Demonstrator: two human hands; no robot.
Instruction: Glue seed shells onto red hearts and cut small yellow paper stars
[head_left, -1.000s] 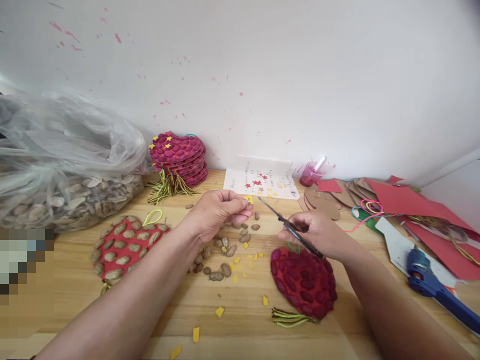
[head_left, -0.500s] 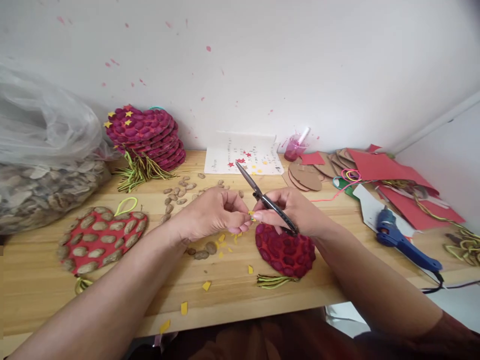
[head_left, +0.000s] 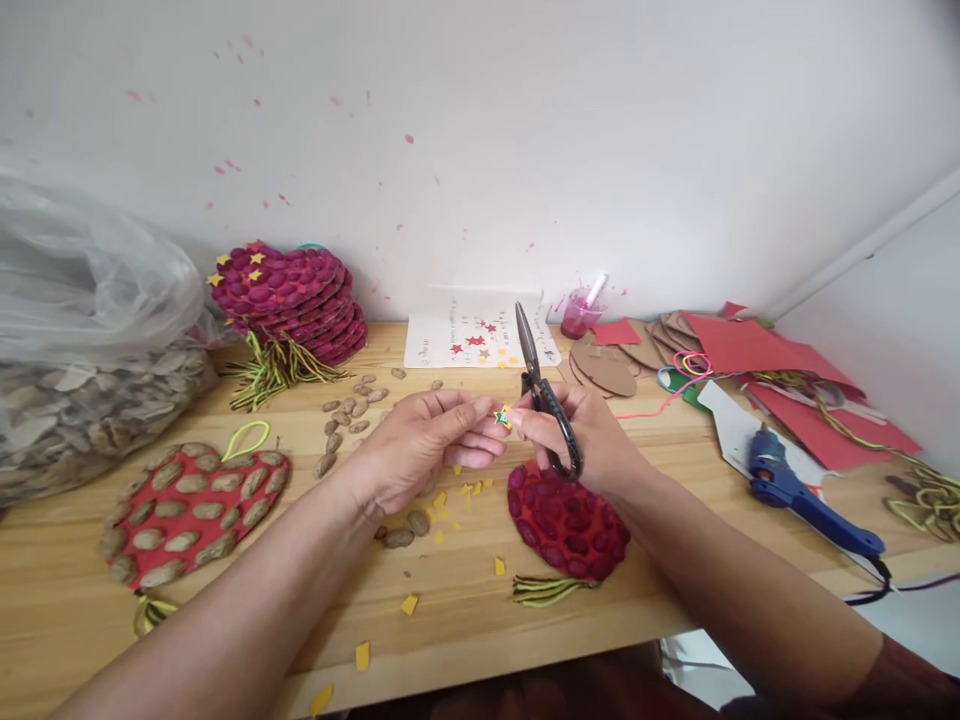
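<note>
Between the fingertips of my two hands is a small star (head_left: 502, 417), yellow at its edges and green on the side facing me. My left hand (head_left: 431, 440) pinches it from the left with thumb and forefinger. My right hand (head_left: 574, 435) has thumb and fingertip at its right edge and also keeps hold of black-handled scissors (head_left: 529, 345), whose blades point up and away. Below my right hand lies a purple-and-red peanut-covered piece (head_left: 570, 525) with a tassel (head_left: 551, 590), partly hidden by the hand. Yellow paper scraps (head_left: 442, 500) are scattered beneath my hands.
At left lie a red heart with peanuts (head_left: 191, 510) and a bag of peanut shells (head_left: 97, 420). Behind are stacked purple pieces (head_left: 289, 290) and white paper (head_left: 431, 340) with stars. To the right are a blue glue gun (head_left: 814, 505), red sheets (head_left: 750, 345) and cardboard ovals (head_left: 607, 370).
The star has turned so that its green side shows between my fingertips. The scissors have swung more upright in my right hand. The whole view has tilted slightly upward.
</note>
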